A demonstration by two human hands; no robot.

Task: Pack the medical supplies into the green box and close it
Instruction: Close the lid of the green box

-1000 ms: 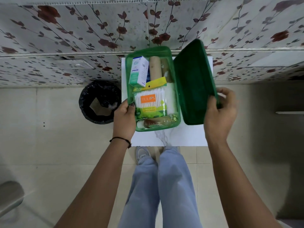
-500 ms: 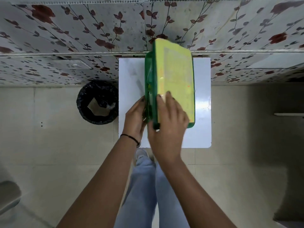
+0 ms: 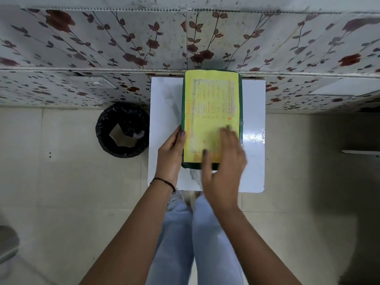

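The green box (image 3: 211, 166) lies flat on the small white table (image 3: 254, 153), its lid down. A yellow label (image 3: 209, 103) with faint print covers the lid. The supplies inside are hidden. My left hand (image 3: 171, 150) holds the box's near left edge, thumb on the lid's rim. My right hand (image 3: 224, 167) lies over the lid's near right part with fingers spread; it is blurred by motion.
A black-lined waste bin (image 3: 123, 130) stands on the tiled floor left of the table. A wall with a floral pattern (image 3: 123, 44) rises right behind the table. My legs in light jeans (image 3: 193, 233) are at the table's near edge.
The lid swung from open on the right to down over the box, hiding the supplies. My right hand went from gripping the lid's edge to lying on top of it.
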